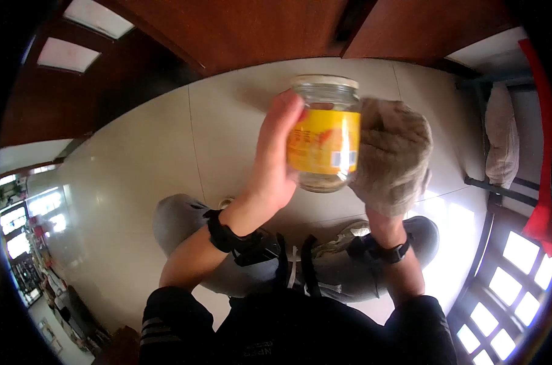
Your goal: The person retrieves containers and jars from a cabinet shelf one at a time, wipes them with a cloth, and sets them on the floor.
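Observation:
A clear glass jar (323, 137) with a yellow label and a pale lid is held up in front of me, nearly upright. My left hand (278, 143) wraps round its left side, fingers going behind the glass. A grey-beige cloth (394, 155) covers my right hand (388, 220), so only the wrist end shows. The cloth is bunched round that hand and lies against the right side of the jar. Its fingers are hidden beneath the fabric.
My bent knees (181, 222) are below the jar, over a pale tiled floor (142, 164). Brown wooden panels (264, 30) rise ahead. On the right, another cloth (502, 137) hangs on a dark rack (501, 190), beside a red cloth (544, 213).

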Demonstrator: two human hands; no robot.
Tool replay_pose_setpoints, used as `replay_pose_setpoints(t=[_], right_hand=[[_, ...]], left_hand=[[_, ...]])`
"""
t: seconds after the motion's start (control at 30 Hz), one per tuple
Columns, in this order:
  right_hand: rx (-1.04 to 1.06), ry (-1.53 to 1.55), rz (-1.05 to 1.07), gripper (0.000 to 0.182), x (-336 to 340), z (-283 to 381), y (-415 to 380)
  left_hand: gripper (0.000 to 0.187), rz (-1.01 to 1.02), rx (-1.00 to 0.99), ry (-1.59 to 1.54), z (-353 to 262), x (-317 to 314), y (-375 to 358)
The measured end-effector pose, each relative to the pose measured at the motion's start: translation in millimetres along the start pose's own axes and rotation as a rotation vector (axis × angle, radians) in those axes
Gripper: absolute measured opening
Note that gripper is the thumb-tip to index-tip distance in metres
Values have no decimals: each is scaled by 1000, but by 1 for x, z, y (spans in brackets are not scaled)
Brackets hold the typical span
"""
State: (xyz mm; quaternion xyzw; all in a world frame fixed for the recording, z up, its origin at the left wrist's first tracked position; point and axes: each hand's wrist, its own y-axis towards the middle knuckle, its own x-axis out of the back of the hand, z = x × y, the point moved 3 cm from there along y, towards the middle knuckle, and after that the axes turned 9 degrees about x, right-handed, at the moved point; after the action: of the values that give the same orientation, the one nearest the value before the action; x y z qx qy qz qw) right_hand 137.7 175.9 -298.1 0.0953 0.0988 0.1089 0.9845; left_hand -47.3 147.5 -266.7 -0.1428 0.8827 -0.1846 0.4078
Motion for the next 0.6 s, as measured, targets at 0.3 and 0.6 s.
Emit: replay_pose_setpoints(t=[0.3,0.6], right_hand=[[-94,164,-33,51,-21,-13,3],[94,334,-27,44,-9,-21,9]], left_hand=[[86,336,-333,563,21,-12,8],[104,299,-442,899,29,-15,12]])
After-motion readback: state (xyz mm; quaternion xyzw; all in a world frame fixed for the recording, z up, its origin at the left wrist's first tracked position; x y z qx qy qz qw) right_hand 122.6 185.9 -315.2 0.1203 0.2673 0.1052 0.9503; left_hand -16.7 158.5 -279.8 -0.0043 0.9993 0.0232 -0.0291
